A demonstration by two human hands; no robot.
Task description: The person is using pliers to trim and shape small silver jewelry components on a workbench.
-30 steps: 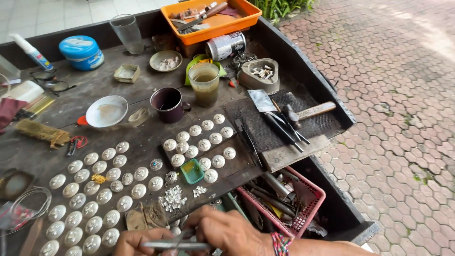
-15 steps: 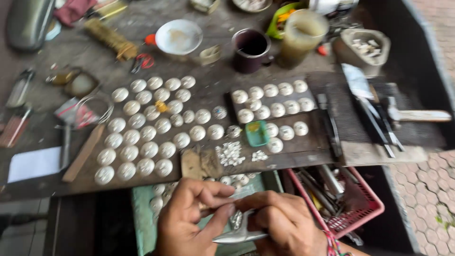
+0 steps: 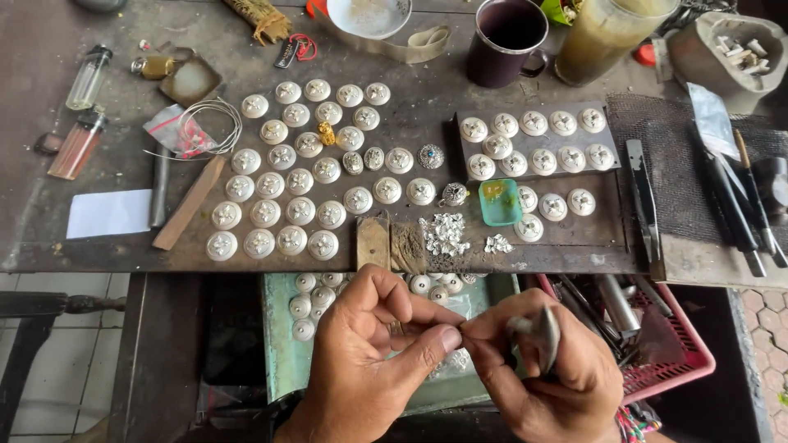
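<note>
Silver-grey metal shows in the right hand: a slim tweezer-like tool, held in closed fingers with its tip turned toward the left hand. That hand's thumb and forefinger are pressed together just where the tool's tip meets them, pinching something too small to make out; the other fingers curl loosely. Both hands hover over a pale green tray set below the front edge of the dark workbench.

In the tray, beyond the knuckles, lie a few round white discs. On the workbench above the tray sits a heap of tiny silver fittings, with a small green dish just right of it. Rows of white discs with silver centres spread left of the heap; more lie on a dark slab to the right.

Judging from the grip, the work goes best with both wrists steadied near the tray, the pinch kept light, and the tool's tip brought in slowly so the small piece cannot spring away. Anything dropped would land in the tray.
</note>
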